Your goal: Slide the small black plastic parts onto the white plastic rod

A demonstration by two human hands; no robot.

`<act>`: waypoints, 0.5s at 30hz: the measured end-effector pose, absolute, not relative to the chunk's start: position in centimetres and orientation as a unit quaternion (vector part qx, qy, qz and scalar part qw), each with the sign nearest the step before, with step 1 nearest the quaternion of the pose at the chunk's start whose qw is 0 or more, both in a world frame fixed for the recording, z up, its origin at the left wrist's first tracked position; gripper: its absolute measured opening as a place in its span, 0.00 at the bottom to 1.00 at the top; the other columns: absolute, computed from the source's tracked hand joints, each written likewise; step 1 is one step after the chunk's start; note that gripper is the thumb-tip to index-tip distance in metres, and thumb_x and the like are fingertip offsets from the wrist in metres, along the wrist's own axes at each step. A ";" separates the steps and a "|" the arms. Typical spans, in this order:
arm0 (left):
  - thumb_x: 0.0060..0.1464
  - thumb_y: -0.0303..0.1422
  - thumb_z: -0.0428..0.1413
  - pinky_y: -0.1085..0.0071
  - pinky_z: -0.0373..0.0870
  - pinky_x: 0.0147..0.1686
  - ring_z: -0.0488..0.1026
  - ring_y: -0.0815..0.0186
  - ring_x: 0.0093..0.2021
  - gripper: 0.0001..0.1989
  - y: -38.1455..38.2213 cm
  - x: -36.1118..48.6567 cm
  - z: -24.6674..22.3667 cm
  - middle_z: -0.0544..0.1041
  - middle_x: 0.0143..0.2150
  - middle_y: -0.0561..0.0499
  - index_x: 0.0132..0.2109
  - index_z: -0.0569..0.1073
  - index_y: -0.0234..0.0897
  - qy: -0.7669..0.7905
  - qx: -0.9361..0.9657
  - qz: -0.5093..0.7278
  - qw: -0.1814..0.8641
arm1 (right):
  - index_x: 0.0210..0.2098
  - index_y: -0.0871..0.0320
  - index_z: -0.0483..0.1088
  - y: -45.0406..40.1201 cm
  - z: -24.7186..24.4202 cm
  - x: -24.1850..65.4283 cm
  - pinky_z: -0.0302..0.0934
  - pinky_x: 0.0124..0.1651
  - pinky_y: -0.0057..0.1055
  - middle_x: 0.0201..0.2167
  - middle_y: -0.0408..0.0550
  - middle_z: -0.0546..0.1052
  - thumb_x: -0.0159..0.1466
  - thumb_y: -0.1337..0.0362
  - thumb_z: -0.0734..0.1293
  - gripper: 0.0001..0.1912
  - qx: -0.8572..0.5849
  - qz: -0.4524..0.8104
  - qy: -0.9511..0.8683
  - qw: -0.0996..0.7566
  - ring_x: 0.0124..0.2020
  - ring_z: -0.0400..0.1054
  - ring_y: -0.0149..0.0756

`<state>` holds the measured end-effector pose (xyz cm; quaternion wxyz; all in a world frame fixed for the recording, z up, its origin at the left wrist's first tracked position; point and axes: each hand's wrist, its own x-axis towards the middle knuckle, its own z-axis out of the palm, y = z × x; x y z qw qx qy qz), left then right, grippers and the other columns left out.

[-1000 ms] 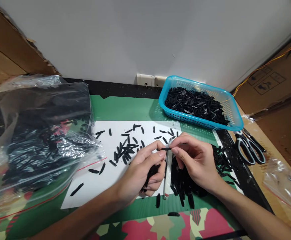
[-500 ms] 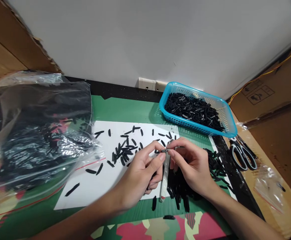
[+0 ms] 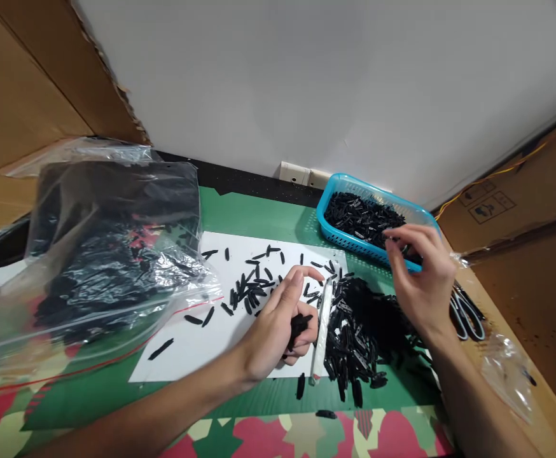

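My left hand (image 3: 280,324) is over the white paper (image 3: 182,356), its lower fingers curled round several small black elongated pieces (image 3: 301,324). Its index finger points out toward the top of a white wrapped stick (image 3: 322,331). At the near right side of the blue basket (image 3: 378,251), my right hand (image 3: 421,273) has thumb and fingers pinched together, with a sliver of a small dark piece at the tips. Black pieces (image 3: 364,207) fill much of the basket. A dense pile of black pieces (image 3: 354,343) lies right of the stick, and loose black pieces (image 3: 249,289) are scattered on the paper.
A clear zip bag (image 3: 116,254) with dark contents lies at the left. Scissors (image 3: 466,312) and a small clear bag (image 3: 507,375) rest on cardboard at the right. The wall with a socket (image 3: 294,173) stands behind; cardboard boxes (image 3: 535,254) flank both sides.
My hands were together over the stick, both fingering one small piece. My right hand has moved away right and up to the basket; the left stays near the stick. The view has shifted slightly.
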<state>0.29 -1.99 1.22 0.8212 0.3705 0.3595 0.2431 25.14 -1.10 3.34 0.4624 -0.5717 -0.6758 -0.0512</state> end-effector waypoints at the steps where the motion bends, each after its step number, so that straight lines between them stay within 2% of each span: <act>1: 0.65 0.65 0.43 0.83 0.43 0.15 0.48 0.73 0.17 0.27 -2.0 0.3 1.2 0.60 0.19 0.63 0.57 0.63 0.52 0.360 0.372 0.243 0.820 | 0.46 0.55 0.79 -1.5 3.5 24.4 0.68 0.46 0.38 0.44 0.50 0.78 0.72 0.70 0.68 0.08 -0.541 0.013 -0.701 0.463 0.45 0.74 0.41; 4: 0.66 0.64 0.44 0.83 0.43 0.15 0.48 0.74 0.17 0.27 -2.2 0.4 1.1 0.61 0.19 0.63 0.57 0.62 0.52 0.363 0.374 0.252 0.815 | 0.44 0.55 0.78 -2.9 3.5 21.7 0.68 0.46 0.34 0.41 0.47 0.79 0.71 0.71 0.69 0.06 -0.439 0.221 -0.777 0.393 0.42 0.74 0.37; 6: 0.66 0.64 0.44 0.83 0.45 0.15 0.49 0.74 0.17 0.27 -2.3 0.5 1.1 0.61 0.19 0.63 0.57 0.62 0.52 0.367 0.376 0.262 0.809 | 0.41 0.56 0.78 -3.5 3.2 20.1 0.68 0.46 0.32 0.39 0.46 0.79 0.71 0.69 0.70 0.04 -0.415 0.296 -0.779 0.364 0.41 0.74 0.35; 11: 0.66 0.61 0.49 0.85 0.46 0.16 0.48 0.75 0.18 0.24 -2.4 0.9 1.3 0.58 0.20 0.65 0.56 0.62 0.50 0.362 0.374 0.278 0.807 | 0.40 0.57 0.77 -4.3 1.9 18.6 0.66 0.45 0.29 0.38 0.45 0.77 0.71 0.69 0.71 0.03 -0.426 0.336 -0.747 0.385 0.39 0.72 0.32; 15: 0.68 0.59 0.49 0.85 0.47 0.17 0.48 0.75 0.19 0.22 -2.4 0.9 1.3 0.58 0.22 0.64 0.55 0.62 0.50 0.358 0.384 0.268 0.807 | 0.38 0.56 0.74 -4.6 1.5 18.9 0.63 0.42 0.28 0.35 0.43 0.75 0.74 0.67 0.69 0.06 -0.424 0.362 -0.743 0.370 0.37 0.69 0.32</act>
